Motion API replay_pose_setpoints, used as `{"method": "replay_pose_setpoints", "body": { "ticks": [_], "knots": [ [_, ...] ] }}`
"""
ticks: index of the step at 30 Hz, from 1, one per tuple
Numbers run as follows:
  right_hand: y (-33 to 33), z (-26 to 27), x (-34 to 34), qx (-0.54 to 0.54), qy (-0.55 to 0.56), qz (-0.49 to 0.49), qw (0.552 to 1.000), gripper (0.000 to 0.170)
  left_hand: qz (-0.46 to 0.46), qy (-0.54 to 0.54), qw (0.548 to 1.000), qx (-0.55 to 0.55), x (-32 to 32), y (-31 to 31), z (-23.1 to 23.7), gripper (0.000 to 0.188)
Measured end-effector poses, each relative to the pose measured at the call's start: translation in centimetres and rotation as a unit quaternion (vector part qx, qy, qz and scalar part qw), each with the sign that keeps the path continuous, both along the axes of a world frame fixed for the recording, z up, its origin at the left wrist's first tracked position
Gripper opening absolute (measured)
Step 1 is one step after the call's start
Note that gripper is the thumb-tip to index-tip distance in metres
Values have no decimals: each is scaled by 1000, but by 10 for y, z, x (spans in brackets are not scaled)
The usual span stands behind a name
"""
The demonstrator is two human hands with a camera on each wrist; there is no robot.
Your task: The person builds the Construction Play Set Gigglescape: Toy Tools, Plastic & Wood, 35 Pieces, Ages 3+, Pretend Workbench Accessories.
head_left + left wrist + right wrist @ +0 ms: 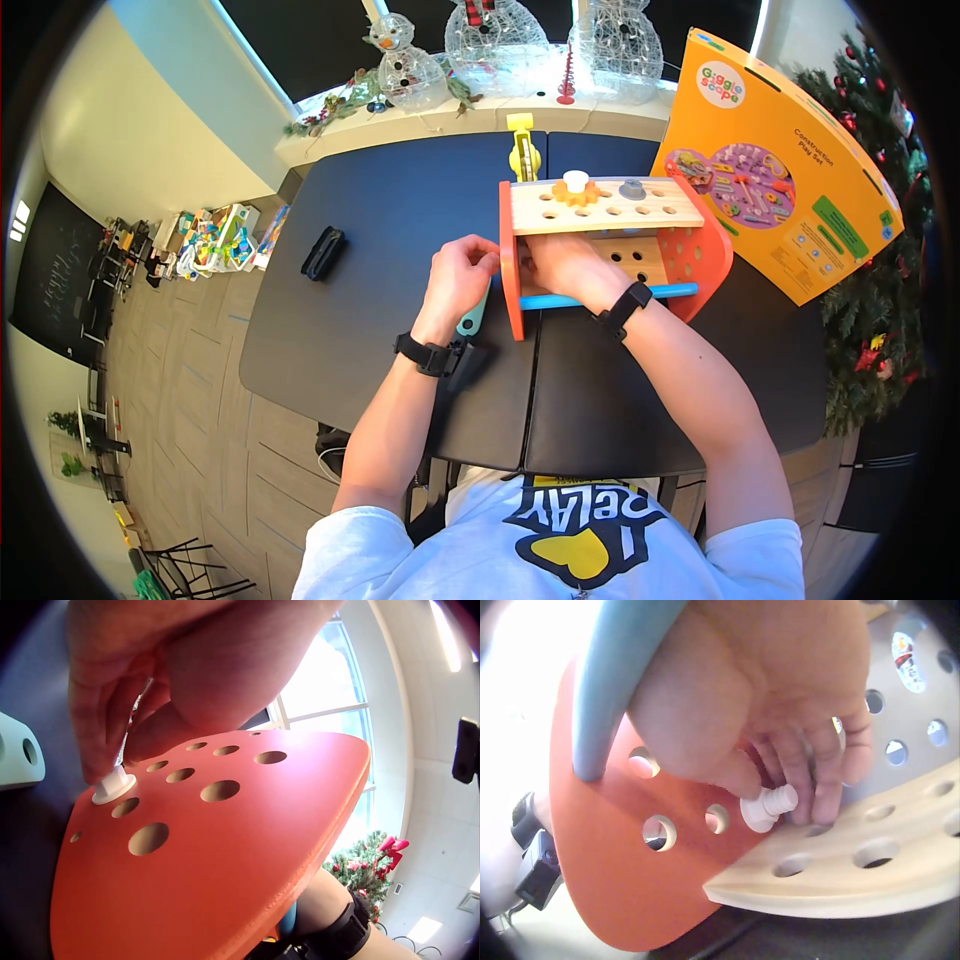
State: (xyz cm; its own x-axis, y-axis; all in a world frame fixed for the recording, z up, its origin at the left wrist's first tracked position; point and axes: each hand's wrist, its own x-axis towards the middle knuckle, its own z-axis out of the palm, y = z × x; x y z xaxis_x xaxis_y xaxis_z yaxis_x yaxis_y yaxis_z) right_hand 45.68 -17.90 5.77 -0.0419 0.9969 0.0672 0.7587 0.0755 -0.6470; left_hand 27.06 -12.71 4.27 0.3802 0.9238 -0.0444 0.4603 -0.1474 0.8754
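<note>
A toy toolbox with orange-red side panels (705,245), a holed wooden top (660,205) and a blue rod (665,291) stands on the table. At the outside of its left panel, my left hand (460,272) pinches a white plastic bolt (112,786) that sits in one of the holes. My right hand (570,265) reaches inside, under the wooden top. In the right wrist view, its thumb and fingers close around the bolt's white threaded end (781,799), beside the panel's inner face. Near my left hand lies a mint-green piece (472,318) with a hole at its end.
An orange gear with a white bolt head (575,182) and a grey knob (631,189) sit on the wooden top. Behind stands a yellow toy piece (523,150). A large orange box (770,170) stands right; a black case (323,253) lies left.
</note>
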Motion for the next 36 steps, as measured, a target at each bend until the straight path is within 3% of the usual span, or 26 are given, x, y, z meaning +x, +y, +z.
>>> {"method": "replay_pose_setpoints", "body": {
  "ticks": [2,8,17,20,23,24,25,28,31,32,33,35,36],
  "knots": [
    [3,-5,-1,-28,96,-24,995,14,-1,4,1000,2,0,0,1,19],
    [0,-8,2,71,-107,20,992,21,0,6,1000,3,1,-3,3,19],
    [4,-12,4,18,-141,-1,990,30,7,10,1000,-4,4,-7,9,19],
    [2,-12,5,35,-80,-17,996,27,-3,-10,1000,-6,2,-2,1,20],
    [-9,-4,9,60,-82,10,995,24,-21,-21,999,-24,-2,1,4,21],
    [-15,-10,14,133,-74,18,988,21,-27,-13,999,-26,-3,0,8,22],
    [-17,-15,20,131,-99,24,986,23,-35,-5,999,-29,-2,-1,14,22],
    [-60,15,18,157,-68,-13,985,23,-63,34,997,-9,-1,3,18,31],
    [-104,53,24,227,-56,-15,972,18,-65,-9,997,-38,3,1,25,45],
    [-120,69,29,250,-41,-25,967,18,-77,10,996,-37,2,4,25,63],
    [-133,81,37,274,-26,-37,961,17,-73,10,996,-56,1,6,23,68],
    [-139,96,70,368,-119,-124,914,17,-67,8,994,-91,2,8,23,77],
    [-139,97,88,347,-90,-186,915,22,-70,10,991,-114,3,7,26,91]
  ]
}}
